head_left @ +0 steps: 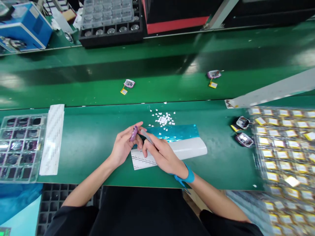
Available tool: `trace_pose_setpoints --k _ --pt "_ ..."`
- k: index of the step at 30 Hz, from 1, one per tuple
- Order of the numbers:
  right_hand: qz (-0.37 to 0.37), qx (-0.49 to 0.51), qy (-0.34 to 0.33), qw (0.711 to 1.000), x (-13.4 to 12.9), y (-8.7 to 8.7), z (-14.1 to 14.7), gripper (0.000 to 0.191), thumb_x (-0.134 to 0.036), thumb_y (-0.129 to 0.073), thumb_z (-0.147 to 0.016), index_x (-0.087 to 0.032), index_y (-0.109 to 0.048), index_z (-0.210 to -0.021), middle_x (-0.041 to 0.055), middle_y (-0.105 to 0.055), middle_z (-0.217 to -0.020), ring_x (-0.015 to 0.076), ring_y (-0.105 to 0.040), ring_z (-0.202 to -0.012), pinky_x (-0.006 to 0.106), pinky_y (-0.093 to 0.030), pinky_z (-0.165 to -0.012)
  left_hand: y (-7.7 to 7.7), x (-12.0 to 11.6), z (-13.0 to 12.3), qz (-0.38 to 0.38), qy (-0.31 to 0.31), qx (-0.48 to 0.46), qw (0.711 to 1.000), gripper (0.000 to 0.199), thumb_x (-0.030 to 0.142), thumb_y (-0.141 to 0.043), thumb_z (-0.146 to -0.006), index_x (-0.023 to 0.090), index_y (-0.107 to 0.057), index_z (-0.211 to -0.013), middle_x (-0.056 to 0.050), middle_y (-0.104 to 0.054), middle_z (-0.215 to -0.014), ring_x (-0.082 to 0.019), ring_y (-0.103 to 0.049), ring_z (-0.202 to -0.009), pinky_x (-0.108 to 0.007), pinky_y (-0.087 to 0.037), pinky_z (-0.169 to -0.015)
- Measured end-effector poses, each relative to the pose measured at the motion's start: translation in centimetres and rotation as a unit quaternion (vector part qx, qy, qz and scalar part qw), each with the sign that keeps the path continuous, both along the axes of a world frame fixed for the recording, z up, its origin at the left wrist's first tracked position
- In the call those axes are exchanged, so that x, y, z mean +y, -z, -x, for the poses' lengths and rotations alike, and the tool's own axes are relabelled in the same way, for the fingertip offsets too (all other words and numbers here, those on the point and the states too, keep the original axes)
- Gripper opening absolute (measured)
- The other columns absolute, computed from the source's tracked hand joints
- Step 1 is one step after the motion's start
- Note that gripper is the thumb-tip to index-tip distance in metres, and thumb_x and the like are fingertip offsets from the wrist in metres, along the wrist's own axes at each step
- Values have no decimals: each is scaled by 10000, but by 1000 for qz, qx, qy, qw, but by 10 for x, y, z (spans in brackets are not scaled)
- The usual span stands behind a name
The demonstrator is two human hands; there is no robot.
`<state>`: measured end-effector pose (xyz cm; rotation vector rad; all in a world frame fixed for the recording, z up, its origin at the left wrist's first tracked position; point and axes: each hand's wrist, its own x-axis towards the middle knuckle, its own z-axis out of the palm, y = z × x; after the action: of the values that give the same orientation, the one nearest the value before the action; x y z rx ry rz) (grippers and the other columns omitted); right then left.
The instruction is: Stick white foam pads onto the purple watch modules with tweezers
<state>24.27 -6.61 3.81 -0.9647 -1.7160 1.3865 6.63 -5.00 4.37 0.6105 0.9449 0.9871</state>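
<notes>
My left hand (123, 144) holds a small purple device casing (133, 133) between thumb and fingers, tilted on its edge. Close beside it on the right, my right hand (163, 153) grips a slim grey tool (147, 136), its tip near the casing. A blue band is around my right wrist. Under and behind my hands lie a shiny blue film (182, 131) and a white backing sheet (192, 148) with a curled right end. Small white pieces (164, 119) are scattered just beyond the film.
At left are a clear tray of dark casings (18, 147) and white strips (52, 141). Trays of yellow-edged batteries (285, 142) fill the right, beside two opened devices (244, 139). Two more devices with batteries (129, 83) (214, 74) lie on the green belt ahead.
</notes>
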Motion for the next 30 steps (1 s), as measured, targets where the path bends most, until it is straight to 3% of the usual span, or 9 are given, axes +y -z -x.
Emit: trace_pose_setpoints --k 3,8,16,19,21,22,26,28,30 --pt "1 14 34 999 1 -1 -1 420 -254 -371 -1087 -203 -480 -1489 -54 -618 -669 117 -541 -553 258 -478 -543 -3 5 2 87 40 -59 994 486 549 -641 -860 143 -769 -1095 -47 -681 -626 -157 -576 -470 -278 -481 -493" --pt "-8 -5 102 995 5 -4 -6 360 -293 -397 -1090 -218 -564 -1400 -59 -578 -617 121 -528 -526 260 -454 -497 -4 11 9 140 45 -64 987 541 629 -624 -849 177 -744 -1119 -118 -790 -918 -125 -545 -425 -261 -426 -420" --pt "-22 -14 113 993 6 -6 -9 356 -310 -387 -1097 -213 -571 -1387 -65 -553 -588 117 -462 -459 263 -403 -456 -16 3 15 59 35 -41 997 588 652 -529 -911 216 -659 -1283 -90 -773 -976 -115 -538 -411 -284 -439 -443" --pt "-62 -50 117 990 8 -8 -11 336 -276 -373 -1096 -206 -585 -1348 -53 -593 -612 124 -525 -485 264 -460 -512 -16 20 32 -11 -20 117 993 638 679 -457 -923 199 -637 -1303 -51 -698 -826 -103 -477 -391 -268 -389 -422" --pt "-108 -75 106 986 9 -7 -12 323 -248 -355 -1096 -205 -590 -1313 -41 -642 -648 128 -571 -501 263 -494 -549 -14 47 56 -70 -80 358 928 643 645 -328 -973 178 -653 -1272 -44 -643 -755 -119 -463 -408 -265 -363 -416" --pt "-145 -101 95 980 9 -6 -12 316 -239 -357 -1096 -201 -592 -1303 -29 -673 -678 133 -600 -520 263 -503 -559 -12 63 71 -88 -110 518 844 630 606 -264 -1000 179 -676 -1212 -43 -633 -728 -133 -485 -432 -262 -377 -438" --pt "-357 -283 29 890 9 1 -10 275 -237 -431 -1082 -149 -642 -1236 45 -752 -803 181 -694 -637 295 -495 -561 -11 117 120 -97 -168 677 710 424 422 -409 -996 108 -656 -1139 -189 -696 -986 -289 -679 -848 -337 -480 -689" --pt "-417 -335 -1 845 8 4 -7 227 -207 -485 -1060 -139 -673 -1169 51 -748 -807 188 -696 -651 305 -481 -566 -13 127 126 -99 -147 730 660 350 368 -545 -921 74 -666 -1067 -285 -655 -1153 -399 -676 -988 -416 -485 -779" --pt "-430 -350 -19 832 8 6 -6 184 -160 -535 -1030 -141 -679 -1143 37 -731 -793 177 -687 -660 295 -464 -576 -14 127 119 -110 -126 765 621 383 365 -579 -894 51 -654 -1100 -344 -569 -1294 -476 -651 -1060 -482 -478 -830"
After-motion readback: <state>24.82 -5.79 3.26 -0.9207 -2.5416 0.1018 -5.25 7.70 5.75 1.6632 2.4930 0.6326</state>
